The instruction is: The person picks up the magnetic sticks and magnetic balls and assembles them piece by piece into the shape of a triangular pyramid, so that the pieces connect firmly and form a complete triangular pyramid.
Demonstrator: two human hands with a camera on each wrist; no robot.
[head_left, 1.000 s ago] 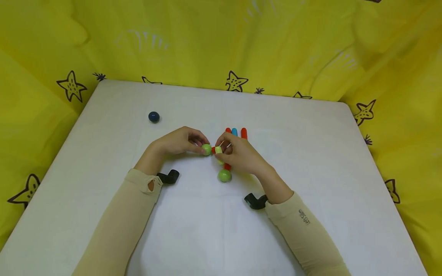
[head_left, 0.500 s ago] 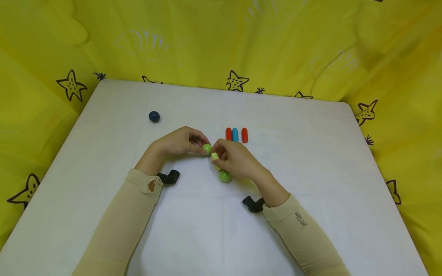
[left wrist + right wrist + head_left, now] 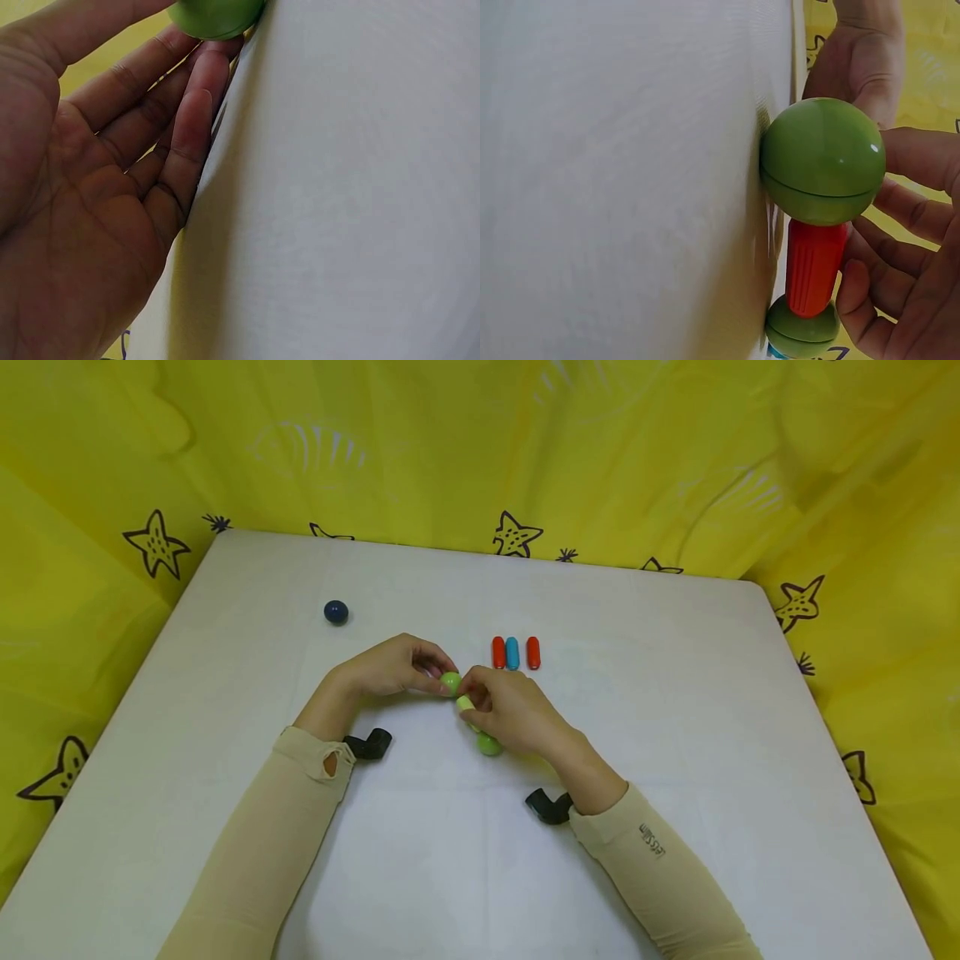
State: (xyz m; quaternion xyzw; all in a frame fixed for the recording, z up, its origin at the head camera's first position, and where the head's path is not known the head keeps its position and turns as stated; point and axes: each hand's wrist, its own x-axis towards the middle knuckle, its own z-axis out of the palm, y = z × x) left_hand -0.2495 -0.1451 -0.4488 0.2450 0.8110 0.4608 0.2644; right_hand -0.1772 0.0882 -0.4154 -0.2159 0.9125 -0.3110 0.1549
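**Both hands on green-ball rod piece, mid-table**

L hand [image 3: 390,668] pinches a green ball [image 3: 450,682] w/ fingertips, thumb side toward the other hand; in the L wrist view that ball [image 3: 216,16] sits at the fingertips, the rest of the fingers relaxed along the table [image 3: 360,187]. R hand [image 3: 510,710] is curled round a red rod [image 3: 814,266], fingers wrapped over it, a pale yellow piece [image 3: 466,702] showing at the knuckles. R wrist view: rod joins a big green ball [image 3: 821,161] at the near end and a 2nd green ball [image 3: 802,334] at the far end; big ball touches the table. In the head view that near ball [image 3: 489,744] pokes out below the R hand, resting on the table approx. centre.

Just behind the hands: 3 capsules side by side, red [image 3: 498,652], blue [image 3: 512,653], red [image 3: 533,652], not touched. Dark blue ball [image 3: 336,612] lies well apart, far left. Black straps at each wrist [image 3: 369,744]. Yellow star-print cloth [image 3: 675,468] round the table.
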